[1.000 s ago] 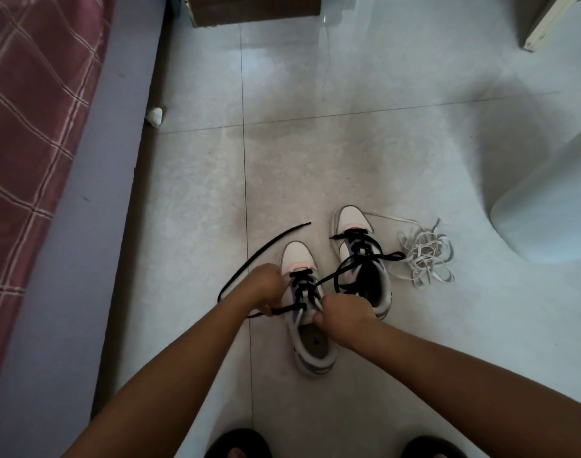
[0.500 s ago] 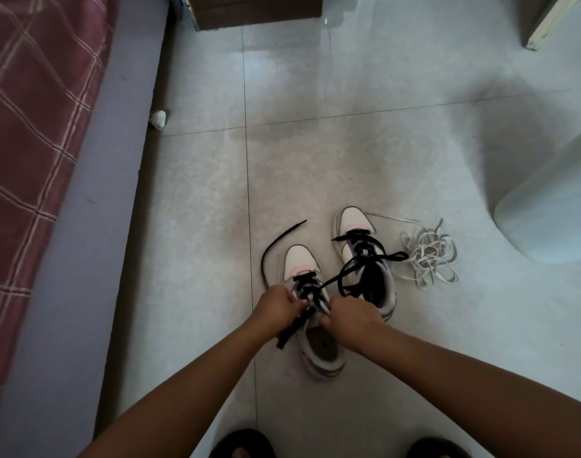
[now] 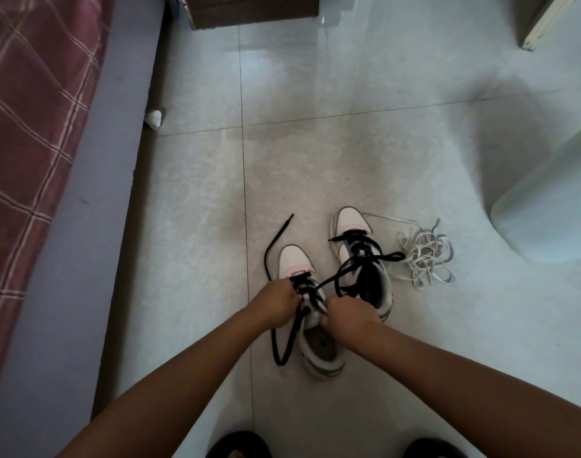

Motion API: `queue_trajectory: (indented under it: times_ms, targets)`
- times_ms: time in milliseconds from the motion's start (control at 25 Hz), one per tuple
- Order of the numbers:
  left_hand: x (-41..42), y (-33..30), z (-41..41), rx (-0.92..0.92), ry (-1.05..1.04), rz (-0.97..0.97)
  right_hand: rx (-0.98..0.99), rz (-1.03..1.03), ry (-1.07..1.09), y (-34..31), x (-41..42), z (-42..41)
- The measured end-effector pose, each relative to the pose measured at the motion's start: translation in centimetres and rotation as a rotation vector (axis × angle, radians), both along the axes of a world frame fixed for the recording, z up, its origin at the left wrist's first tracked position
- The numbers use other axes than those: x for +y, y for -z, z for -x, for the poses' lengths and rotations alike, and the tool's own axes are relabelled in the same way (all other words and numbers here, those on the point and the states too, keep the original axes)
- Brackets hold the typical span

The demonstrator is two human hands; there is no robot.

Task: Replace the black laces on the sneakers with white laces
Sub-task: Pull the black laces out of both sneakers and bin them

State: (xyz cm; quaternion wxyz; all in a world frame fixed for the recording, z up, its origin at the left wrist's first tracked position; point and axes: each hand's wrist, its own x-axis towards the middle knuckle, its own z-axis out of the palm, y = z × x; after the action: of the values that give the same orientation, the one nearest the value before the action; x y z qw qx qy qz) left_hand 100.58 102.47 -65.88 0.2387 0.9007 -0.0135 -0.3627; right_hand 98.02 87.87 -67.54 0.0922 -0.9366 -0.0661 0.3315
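Two white sneakers stand on the tiled floor. Over the near left sneaker [image 3: 319, 352] my left hand [image 3: 276, 304] grips its black lace [image 3: 284, 342] at the left eyelets. The lace's loose end curls away past the toe, and a loop hangs down beside the shoe. My right hand [image 3: 347, 317] grips the sneaker's right upper edge and tongue. The right sneaker [image 3: 350, 223] stands further back, its black lace [image 3: 355, 262] loosened and trailing. A tangled pile of white laces [image 3: 424, 256] lies just right of it.
A bed with a red checked cover [image 3: 35, 127] and grey side runs along the left. A white crumpled scrap [image 3: 153, 118] lies by it. A pale rounded object [image 3: 553, 209] stands at the right, a brown cabinet [image 3: 253, 8] at the top. My black slippers [image 3: 239, 446] show below.
My left hand moved in from the left to the sneaker's eyelets. The black lace's long left end slackened, curling near the toe and dropping into a loop beside the shoe.
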Motion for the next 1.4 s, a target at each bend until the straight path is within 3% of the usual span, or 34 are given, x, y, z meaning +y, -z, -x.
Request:
queue_trajectory:
  times_ms: [120, 160, 240, 320, 360, 400, 480, 600, 680, 720, 760, 840, 880, 1000, 1120, 1240, 1360, 1400]
  targets:
    - [0.2, 0.4, 0.5, -0.259, 0.418, -0.427, -0.055, 0.015, -0.063, 0.2, 0.5, 0.0]
    - [0.3, 0.8, 0.2, -0.199, 0.418, -0.507, -0.069, 0.025, -0.081, 0.3, 0.6, 0.0]
    - [0.3, 1.0, -0.8, 0.135, 0.022, -0.351, -0.076, 0.042, -0.100, 0.5, 0.6, -0.1]
    - [0.0, 0.9, -0.7, 0.392, -0.534, 0.040, -0.079, 0.045, -0.093, 0.8, 0.3, -0.2]
    - [0.0, 0.8, -0.3, 0.427, -0.714, 0.175, -0.086, 0.041, -0.080, 0.9, 0.1, -0.2]
    - [0.2, 1.1, 0.1, 0.404, -0.762, 0.234, -0.091, 0.036, -0.070, 1.0, 0.0, 0.0]
    - [0.9, 2.0, 1.0, 0.208, -0.487, 0.140, -0.092, 0.023, -0.074, 1.0, -0.2, 0.1]
    - [2.6, 3.5, 1.5, -0.459, 0.295, -0.370, -0.080, 0.037, -0.133, 1.0, -0.3, 0.0]
    - [2.9, 2.8, 0.9, -0.690, 0.336, -0.381, -0.066, 0.062, -0.165, 0.7, 0.0, -0.7]
    - [2.8, 2.4, 1.1, -0.544, 0.190, -0.240, -0.058, 0.066, -0.158, 0.6, 0.1, -1.3]
    - [2.5, 2.1, 0.6, -0.376, -0.081, 0.008, -0.058, 0.065, -0.136, 0.4, 0.2, -1.7]
    - [1.7, 1.6, -0.1, 0.151, -0.774, 0.423, -0.122, 0.059, -0.111, -0.4, 0.5, -2.2]
    - [1.5, 1.5, 0.0, 0.287, -0.899, 0.510, -0.204, 0.048, -0.130, -0.7, 0.6, -1.9]
    - [1.2, 1.5, 0.4, 0.317, -0.752, 0.547, -0.310, -0.052, -0.145, -1.1, 1.8, -0.3]
    - [1.8, 1.8, 0.5, 0.159, -0.656, 0.477, -0.115, -0.164, -0.058, -0.9, 2.2, 0.0]
    - [2.3, 2.0, 0.1, -0.200, -0.420, 0.150, -0.107, -0.245, -0.023, -0.9, 1.4, -0.2]
    - [1.9, 2.1, 0.0, -0.472, 0.183, -0.270, -0.135, -0.287, 0.010, -1.2, 1.1, -0.2]
    - [1.8, 2.4, 0.1, -0.499, 0.245, -0.300, -0.146, -0.294, 0.019, -1.4, 1.1, -0.3]
